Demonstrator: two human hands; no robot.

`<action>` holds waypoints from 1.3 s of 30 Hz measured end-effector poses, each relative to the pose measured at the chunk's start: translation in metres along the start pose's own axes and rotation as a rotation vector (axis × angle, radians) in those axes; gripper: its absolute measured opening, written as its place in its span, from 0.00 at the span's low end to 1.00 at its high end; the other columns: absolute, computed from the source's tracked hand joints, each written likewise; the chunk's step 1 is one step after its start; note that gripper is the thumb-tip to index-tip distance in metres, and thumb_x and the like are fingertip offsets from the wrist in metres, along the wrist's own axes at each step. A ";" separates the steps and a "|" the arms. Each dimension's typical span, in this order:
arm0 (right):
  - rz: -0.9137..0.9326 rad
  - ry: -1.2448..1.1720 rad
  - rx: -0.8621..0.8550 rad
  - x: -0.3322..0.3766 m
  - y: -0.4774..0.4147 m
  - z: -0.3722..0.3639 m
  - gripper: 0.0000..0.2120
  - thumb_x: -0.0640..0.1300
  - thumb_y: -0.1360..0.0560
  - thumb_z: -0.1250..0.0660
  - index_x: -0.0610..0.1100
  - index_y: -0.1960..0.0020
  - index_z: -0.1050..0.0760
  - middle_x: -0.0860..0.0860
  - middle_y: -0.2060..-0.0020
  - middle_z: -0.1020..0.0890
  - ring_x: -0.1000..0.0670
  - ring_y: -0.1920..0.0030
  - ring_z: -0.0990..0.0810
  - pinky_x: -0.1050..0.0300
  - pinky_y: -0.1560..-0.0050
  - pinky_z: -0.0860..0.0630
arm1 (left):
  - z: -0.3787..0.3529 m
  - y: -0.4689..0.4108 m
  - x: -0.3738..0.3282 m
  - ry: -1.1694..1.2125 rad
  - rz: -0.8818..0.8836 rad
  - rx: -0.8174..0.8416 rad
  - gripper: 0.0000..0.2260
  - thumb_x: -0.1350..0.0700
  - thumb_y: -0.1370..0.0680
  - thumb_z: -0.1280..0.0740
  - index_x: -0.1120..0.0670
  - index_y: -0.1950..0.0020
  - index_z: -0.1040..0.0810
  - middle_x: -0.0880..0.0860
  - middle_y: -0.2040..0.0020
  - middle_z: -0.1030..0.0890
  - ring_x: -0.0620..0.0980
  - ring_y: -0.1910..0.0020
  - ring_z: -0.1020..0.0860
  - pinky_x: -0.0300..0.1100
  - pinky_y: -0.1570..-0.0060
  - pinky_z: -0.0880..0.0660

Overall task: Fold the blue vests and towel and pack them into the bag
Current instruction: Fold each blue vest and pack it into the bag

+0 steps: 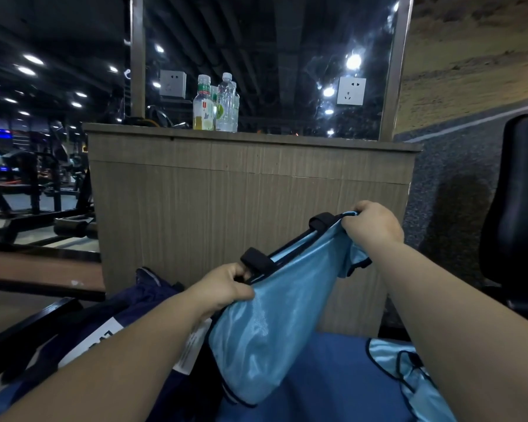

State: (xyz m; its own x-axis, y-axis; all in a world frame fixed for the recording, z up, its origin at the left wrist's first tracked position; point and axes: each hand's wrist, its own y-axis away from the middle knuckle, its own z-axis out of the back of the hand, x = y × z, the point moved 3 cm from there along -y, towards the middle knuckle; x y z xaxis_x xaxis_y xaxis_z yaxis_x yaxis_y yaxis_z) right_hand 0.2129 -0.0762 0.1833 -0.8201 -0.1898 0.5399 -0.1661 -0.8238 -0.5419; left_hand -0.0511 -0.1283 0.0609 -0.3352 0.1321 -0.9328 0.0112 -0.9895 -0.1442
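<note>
The person held a light-blue vest in the air above the blue surface, its black-trimmed top edge stretched between the two hands. The left hand had its fingers curled round the lower end of that edge, beside a black strap. The right hand gripped the higher end. A second vest lay crumpled on the surface at the right, and what looked to be the dark navy bag sat just to the left. The slick fabric hung bunched, not flat, so a fold made now would likely trap creases. A slack grip could let one corner slide free and drop.
</note>
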 end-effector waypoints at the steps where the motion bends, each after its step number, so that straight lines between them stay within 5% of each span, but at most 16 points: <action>1: -0.002 -0.013 -0.002 0.000 -0.001 0.000 0.03 0.43 0.26 0.37 0.48 0.55 0.25 0.51 0.64 0.23 0.49 0.63 0.25 0.57 0.65 0.31 | -0.001 0.001 0.001 0.050 -0.007 0.003 0.12 0.61 0.38 0.30 0.54 0.57 0.25 0.53 0.61 0.20 0.51 0.62 0.20 0.45 0.58 0.24; 6: -0.019 -0.065 -0.022 -0.002 -0.004 0.000 0.04 0.45 0.25 0.37 0.50 0.52 0.24 0.50 0.60 0.22 0.46 0.57 0.23 0.56 0.62 0.31 | -0.009 0.000 0.002 0.199 -0.087 0.008 0.17 0.65 0.35 0.33 0.60 0.46 0.24 0.56 0.55 0.19 0.55 0.56 0.19 0.48 0.54 0.23; 10: -0.018 -0.058 -0.037 -0.007 -0.006 0.000 0.05 0.45 0.25 0.38 0.49 0.51 0.24 0.51 0.62 0.22 0.48 0.61 0.25 0.57 0.65 0.33 | -0.008 -0.002 0.003 0.173 -0.082 -0.009 0.14 0.59 0.29 0.32 0.55 0.45 0.28 0.55 0.51 0.22 0.53 0.55 0.22 0.47 0.55 0.26; 12: -0.033 -0.055 -0.035 -0.011 -0.005 0.000 0.05 0.44 0.25 0.38 0.49 0.51 0.24 0.51 0.62 0.22 0.47 0.61 0.25 0.56 0.63 0.32 | -0.005 -0.003 0.008 0.150 -0.053 0.000 0.22 0.51 0.27 0.26 0.50 0.37 0.31 0.55 0.44 0.23 0.51 0.49 0.20 0.46 0.49 0.22; 15: -0.037 -0.017 -0.022 -0.017 -0.005 -0.001 0.04 0.44 0.26 0.37 0.49 0.52 0.24 0.50 0.61 0.22 0.45 0.58 0.24 0.56 0.61 0.32 | -0.002 0.001 0.012 0.071 0.022 0.157 0.38 0.45 0.38 0.20 0.50 0.31 0.31 0.54 0.38 0.22 0.51 0.42 0.19 0.49 0.41 0.23; 18: -0.032 0.054 0.010 -0.024 -0.004 -0.007 0.01 0.43 0.27 0.36 0.47 0.56 0.26 0.49 0.63 0.23 0.45 0.60 0.24 0.57 0.66 0.35 | 0.001 0.010 0.010 -0.032 0.176 0.379 0.28 0.56 0.33 0.20 0.56 0.36 0.24 0.56 0.42 0.17 0.56 0.44 0.18 0.52 0.42 0.22; 23: -0.090 0.182 0.114 -0.046 -0.005 -0.019 0.04 0.43 0.28 0.35 0.44 0.55 0.25 0.48 0.63 0.23 0.48 0.65 0.26 0.57 0.65 0.31 | 0.022 0.010 0.018 -0.091 0.274 0.382 0.18 0.60 0.30 0.24 0.58 0.41 0.20 0.58 0.46 0.16 0.57 0.45 0.18 0.51 0.42 0.22; 29: -0.184 0.418 0.480 -0.072 -0.003 -0.040 0.15 0.51 0.25 0.32 0.39 0.59 0.28 0.47 0.63 0.26 0.47 0.62 0.25 0.58 0.63 0.28 | 0.053 0.004 0.037 0.076 0.240 0.202 0.29 0.50 0.35 0.23 0.60 0.37 0.24 0.60 0.43 0.17 0.59 0.43 0.19 0.54 0.39 0.24; 32: -0.152 0.501 0.666 -0.071 0.005 -0.054 0.11 0.43 0.25 0.34 0.41 0.63 0.29 0.48 0.65 0.27 0.51 0.66 0.29 0.60 0.70 0.33 | 0.060 0.000 0.044 0.133 0.219 0.134 0.37 0.45 0.44 0.17 0.59 0.40 0.23 0.59 0.43 0.17 0.57 0.44 0.19 0.54 0.38 0.25; 36: -0.248 0.441 0.998 -0.079 0.019 -0.069 0.05 0.37 0.24 0.38 0.39 0.59 0.29 0.45 0.64 0.27 0.49 0.66 0.29 0.61 0.68 0.30 | 0.070 -0.002 0.050 0.156 0.242 0.088 0.32 0.46 0.43 0.17 0.58 0.45 0.22 0.60 0.46 0.17 0.56 0.51 0.17 0.50 0.48 0.20; 39: -0.242 0.483 1.133 -0.086 0.028 -0.074 0.13 0.36 0.22 0.41 0.41 0.66 0.31 0.47 0.71 0.28 0.52 0.74 0.31 0.65 0.76 0.33 | 0.079 -0.002 0.053 0.016 0.305 0.119 0.19 0.50 0.28 0.25 0.59 0.42 0.22 0.59 0.50 0.16 0.55 0.53 0.17 0.47 0.53 0.19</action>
State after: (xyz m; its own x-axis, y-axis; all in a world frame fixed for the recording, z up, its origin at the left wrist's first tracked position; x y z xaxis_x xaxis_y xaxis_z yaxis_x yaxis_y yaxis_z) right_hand 0.2385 -0.0432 0.0740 -0.9907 0.0474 0.1276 0.0267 -0.8512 0.5241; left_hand -0.1435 -0.1240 0.0382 -0.3188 -0.1716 -0.9322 -0.0021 -0.9834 0.1817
